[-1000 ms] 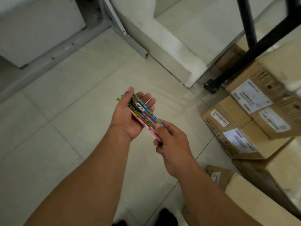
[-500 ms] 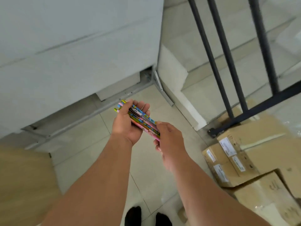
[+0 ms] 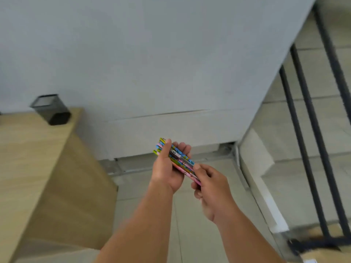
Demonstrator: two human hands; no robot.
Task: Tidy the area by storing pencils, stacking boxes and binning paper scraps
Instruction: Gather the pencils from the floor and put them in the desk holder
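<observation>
Right, the bundle of patterned pencils sits just below centre frame, slanting from upper left down to lower right, and both hands are on it. The left hand cradles it across the palm, thumb clamped over the top and fingertips curling up behind the far side. The right hand pinches the lower end between thumb and curled fingers. The upper pencil tips stick out past the left thumb, free in the air.

Over at the left of frame there's a pale wooden cabinet. Its right edge runs diagonally down the picture, well apart from the left forearm. On its far right corner, hard by that edge and near the wall, stands a black mesh holder, mouth open upward, blurred.

Behind the hands a plain white wall fills the upper frame. The tiled floor between cabinet and right side gives an open lane under the arms.

On the right, black railing bars slant down to a dark foot at lower right, with a pale step edge beside them. A corner of a cardboard box shows at the bottom right edge.
</observation>
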